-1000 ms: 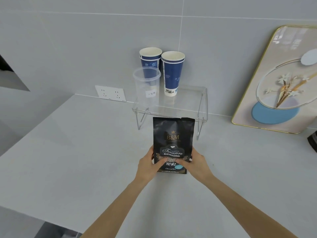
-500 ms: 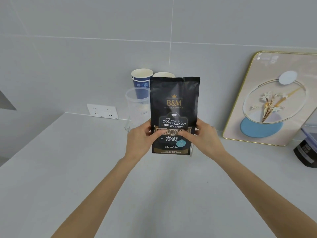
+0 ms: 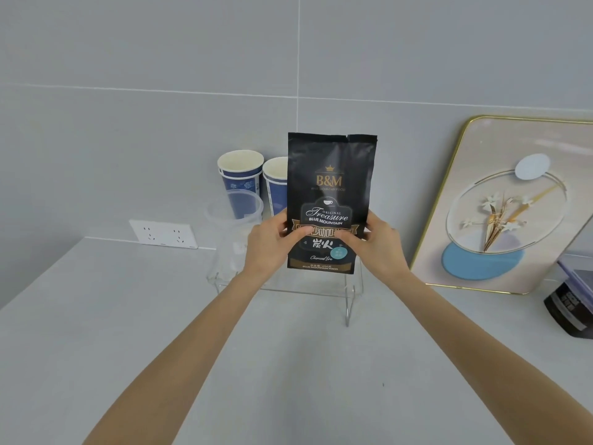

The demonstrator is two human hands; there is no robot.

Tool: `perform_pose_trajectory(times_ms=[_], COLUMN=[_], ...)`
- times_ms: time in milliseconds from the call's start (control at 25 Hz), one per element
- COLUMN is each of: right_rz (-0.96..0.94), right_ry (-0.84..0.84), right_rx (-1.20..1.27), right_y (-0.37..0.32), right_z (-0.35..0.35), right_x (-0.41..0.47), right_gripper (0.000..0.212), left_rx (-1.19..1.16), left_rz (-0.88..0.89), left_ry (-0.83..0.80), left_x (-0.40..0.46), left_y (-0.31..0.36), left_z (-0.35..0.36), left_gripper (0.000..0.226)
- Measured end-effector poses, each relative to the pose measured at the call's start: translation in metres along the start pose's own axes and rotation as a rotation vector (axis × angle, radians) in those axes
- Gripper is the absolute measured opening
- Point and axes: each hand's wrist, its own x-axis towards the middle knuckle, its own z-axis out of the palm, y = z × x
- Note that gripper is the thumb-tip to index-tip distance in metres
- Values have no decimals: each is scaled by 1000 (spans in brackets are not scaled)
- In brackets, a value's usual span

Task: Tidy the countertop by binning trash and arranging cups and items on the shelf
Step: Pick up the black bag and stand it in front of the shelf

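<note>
A black coffee bag (image 3: pixel 330 175) with gold lettering stands upright over the clear acrylic shelf (image 3: pixel 308 289), its bottom edge at the shelf top. My left hand (image 3: pixel 268 244) grips its left side and my right hand (image 3: pixel 373 244) its right side, thumbs on the front. Behind it on the shelf stand two blue paper cups, one (image 3: pixel 240 175) in full view and one (image 3: pixel 275 184) half hidden by the bag. A clear plastic cup (image 3: pixel 234 220) stands in front of them at the shelf's left end.
A gold-framed picture (image 3: pixel 513 207) leans on the wall to the right. A dark container (image 3: pixel 569 303) sits at the right edge of the grey countertop (image 3: pixel 128 332). A white wall socket (image 3: pixel 163 234) is left of the shelf.
Both hands lifted the coffee bag from the countertop in front of the shelf up and back to the shelf top. The bag has stayed upright.
</note>
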Motion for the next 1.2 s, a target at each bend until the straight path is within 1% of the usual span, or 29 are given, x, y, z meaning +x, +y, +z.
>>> perform_pose_trajectory(times_ms=[160, 200, 320, 400, 520, 680, 800, 920, 1080, 1200], right_rz=[97, 118, 133, 133, 132, 136, 137, 151, 131, 134], right_ry=[3, 7, 23, 40, 50, 86, 110, 100, 109, 94], right_rx=[74, 96, 160, 188, 211, 202, 200, 214, 204, 164], right_y=[23, 29, 40, 44, 48, 51, 54, 56, 58, 58], right_z=[18, 22, 29, 31, 32, 33, 32, 33, 36, 36], right_x=[18, 20, 23, 27, 31, 40, 55, 71, 81, 83], right_gripper=[48, 49, 50, 48, 43, 40, 39, 40, 40, 44], left_rx=[-97, -123, -134, -66, 9, -54, -49, 0, 60, 64], left_rz=[-6, -18, -20, -31, -34, -35, -40, -43, -76, -89], left_ry=[7, -2, -100, -167, -123, -70, -50, -13, 0, -24], left_x=[17, 19, 15, 12, 12, 22, 34, 47, 57, 57], left_y=[-19, -24, -41, -53, -63, -60, -58, -57, -57, -55], left_z=[22, 29, 42, 48, 56, 68, 78, 84, 89, 88], left_gripper=[34, 35, 57, 67, 62, 55, 57, 60, 60, 56])
